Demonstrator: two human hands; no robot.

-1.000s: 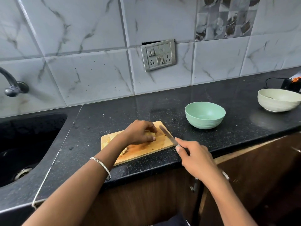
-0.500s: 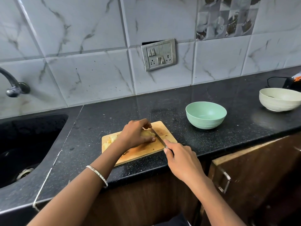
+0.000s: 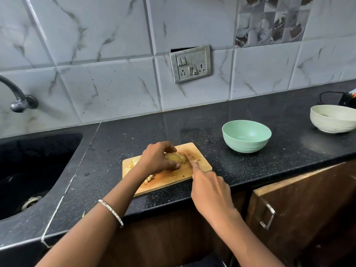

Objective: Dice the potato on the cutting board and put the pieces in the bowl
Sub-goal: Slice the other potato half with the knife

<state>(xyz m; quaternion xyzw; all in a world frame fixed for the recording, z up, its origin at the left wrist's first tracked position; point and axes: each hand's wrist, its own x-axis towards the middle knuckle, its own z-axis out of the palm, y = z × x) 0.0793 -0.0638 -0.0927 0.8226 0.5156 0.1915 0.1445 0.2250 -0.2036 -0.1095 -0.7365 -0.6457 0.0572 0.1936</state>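
A yellow potato piece (image 3: 174,158) lies on the wooden cutting board (image 3: 200,166) near the counter's front edge. My left hand (image 3: 156,160) curls over it and holds it down. My right hand (image 3: 210,189) grips a knife (image 3: 189,156) with the forefinger along its back; the blurred blade sits against the potato's right end. Cut potato bits (image 3: 133,164) lie on the board's left part and under my left wrist (image 3: 149,179). The green bowl (image 3: 246,138) stands to the right of the board, with no potato visible inside.
A black sink (image 3: 28,170) with a tap (image 3: 17,97) lies at the left. A cream bowl (image 3: 333,121) stands at the far right by a black cable. A cabinet door (image 3: 298,209) with a metal handle is below the counter.
My right hand moved left and forward, bringing the knife from beside the board onto the potato's right end. My left hand stayed on the potato.
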